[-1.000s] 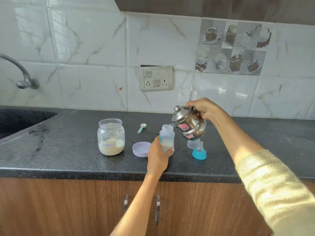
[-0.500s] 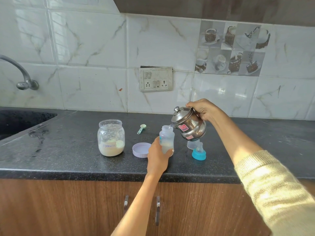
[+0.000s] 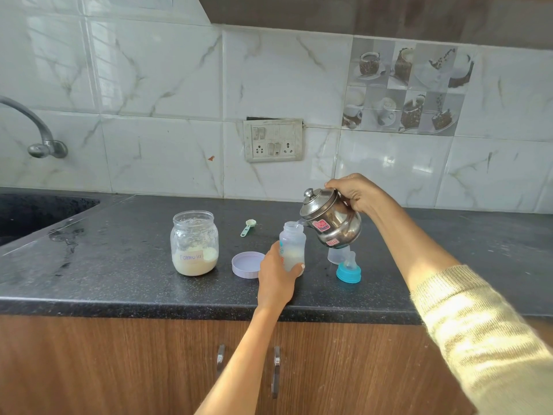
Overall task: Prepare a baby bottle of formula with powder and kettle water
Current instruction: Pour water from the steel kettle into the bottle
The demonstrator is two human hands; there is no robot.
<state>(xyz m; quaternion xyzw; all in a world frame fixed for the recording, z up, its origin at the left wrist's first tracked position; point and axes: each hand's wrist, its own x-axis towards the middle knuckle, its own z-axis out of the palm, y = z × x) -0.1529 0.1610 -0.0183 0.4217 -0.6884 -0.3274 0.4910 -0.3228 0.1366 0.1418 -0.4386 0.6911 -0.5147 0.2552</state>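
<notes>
A clear baby bottle [image 3: 292, 244] stands open on the black counter [image 3: 119, 265], with pale milky liquid in its lower part. My left hand [image 3: 276, 278] grips the bottle low on its side. My right hand [image 3: 356, 193] holds a small steel kettle [image 3: 330, 221] by its handle, tilted left so the spout sits over the bottle's mouth. A glass jar [image 3: 194, 243] labelled "Formula" stands open to the left, with powder in it. Its lilac lid [image 3: 247, 264] lies beside the bottle. A green scoop [image 3: 247, 227] lies behind them.
The blue teat ring with its teat [image 3: 348, 269] and a clear cap [image 3: 337, 255] sit under the kettle, right of the bottle. A sink [image 3: 33, 212] and tap [image 3: 36, 130] are at far left. A wall socket plate [image 3: 273, 140] is behind. Cabinet doors are below the counter edge.
The kettle stays tilted over the bottle's mouth, and both hands keep their hold. Hardly anything has shifted apart from a slight move of the camera.
</notes>
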